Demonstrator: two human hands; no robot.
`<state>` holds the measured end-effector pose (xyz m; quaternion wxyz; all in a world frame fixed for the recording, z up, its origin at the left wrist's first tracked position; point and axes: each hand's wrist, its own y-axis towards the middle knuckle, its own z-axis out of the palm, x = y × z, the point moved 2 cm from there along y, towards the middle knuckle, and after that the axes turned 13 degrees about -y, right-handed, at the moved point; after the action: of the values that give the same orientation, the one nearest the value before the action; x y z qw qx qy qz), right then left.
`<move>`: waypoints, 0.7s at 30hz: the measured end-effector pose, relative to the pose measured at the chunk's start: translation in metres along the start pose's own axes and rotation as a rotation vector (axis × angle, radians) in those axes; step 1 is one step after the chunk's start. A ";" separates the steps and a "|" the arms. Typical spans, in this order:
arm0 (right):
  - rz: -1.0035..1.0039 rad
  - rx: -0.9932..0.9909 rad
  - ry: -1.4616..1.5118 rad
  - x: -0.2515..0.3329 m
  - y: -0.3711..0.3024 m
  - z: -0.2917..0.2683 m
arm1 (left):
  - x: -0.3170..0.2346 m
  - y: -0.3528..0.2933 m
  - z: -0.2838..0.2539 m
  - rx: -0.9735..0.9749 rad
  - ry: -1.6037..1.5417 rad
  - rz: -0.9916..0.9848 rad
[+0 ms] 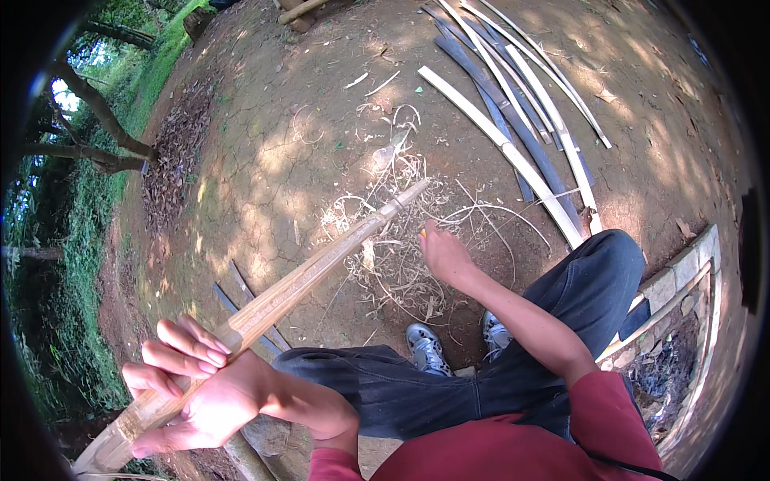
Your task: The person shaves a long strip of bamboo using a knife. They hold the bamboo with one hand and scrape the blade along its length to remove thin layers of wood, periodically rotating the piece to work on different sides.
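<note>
A long, pale split bamboo strip [309, 271] runs slantwise from the lower left to the middle of the head view. My left hand [228, 393] is closed round its near part, with fingers over the top and the thumb along the lower side. Close to the strip's far end, but apart from it, my right hand [446, 256] is closed. A small yellow bit [423, 233] shows at its fingers; the rest of what it grips is hidden, so its kind is unclear. Curly bamboo shavings [393, 276] lie heaped on the ground beneath.
Several pale and dark bamboo strips [513, 148] lie in a bundle at the far right. Two dark strips [241, 301] are on the ground at left. A low brick-edged pit [678, 280] is by my right knee. Branches [104, 120] and greenery border the left.
</note>
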<state>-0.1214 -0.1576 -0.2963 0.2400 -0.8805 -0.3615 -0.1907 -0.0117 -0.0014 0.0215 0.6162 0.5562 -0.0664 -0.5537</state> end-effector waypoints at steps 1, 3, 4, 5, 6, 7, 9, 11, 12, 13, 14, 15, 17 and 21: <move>-0.026 0.057 0.109 0.016 -0.004 -0.002 | -0.007 0.004 -0.002 0.007 0.059 0.007; -0.018 -0.006 0.169 0.017 -0.009 -0.021 | -0.002 0.006 0.001 0.015 0.047 0.024; -0.011 -0.030 0.204 0.017 -0.013 -0.026 | -0.002 0.005 0.000 0.003 0.069 0.027; -0.019 -0.036 0.245 0.018 -0.017 -0.029 | -0.006 0.004 -0.002 -0.008 0.091 0.031; -0.026 -0.044 0.291 0.020 -0.021 -0.032 | -0.013 0.008 -0.005 -0.014 0.112 0.034; -0.033 -0.054 0.337 0.023 -0.024 -0.036 | -0.018 0.015 -0.008 0.107 -0.007 -0.012; -0.088 -0.060 0.403 0.032 -0.032 -0.040 | -0.030 0.017 -0.011 0.000 0.104 0.022; -0.105 -0.010 0.451 0.046 -0.040 -0.054 | -0.032 0.020 -0.014 0.059 0.055 -0.036; -0.132 -0.011 0.477 0.051 -0.043 -0.056 | -0.030 0.023 -0.013 0.117 -0.027 -0.083; -0.159 -0.013 0.502 0.055 -0.048 -0.055 | -0.027 0.024 -0.011 0.176 -0.108 -0.129; -0.186 -0.016 0.528 0.059 -0.053 -0.055 | -0.022 0.019 -0.007 0.129 -0.040 -0.137; -0.189 0.057 0.530 0.066 -0.057 -0.056 | -0.015 0.011 0.006 0.083 0.030 -0.142; -0.177 0.036 0.470 0.058 -0.056 -0.047 | 0.002 0.000 0.008 0.017 0.174 -0.182; -0.169 0.034 0.430 0.063 -0.059 -0.054 | 0.024 -0.020 0.009 0.035 0.080 -0.016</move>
<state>-0.1313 -0.1163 -0.2037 0.3093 -0.7820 -0.3778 -0.3874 -0.0216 -0.0205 -0.0028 0.6042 0.5889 -0.0471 -0.5347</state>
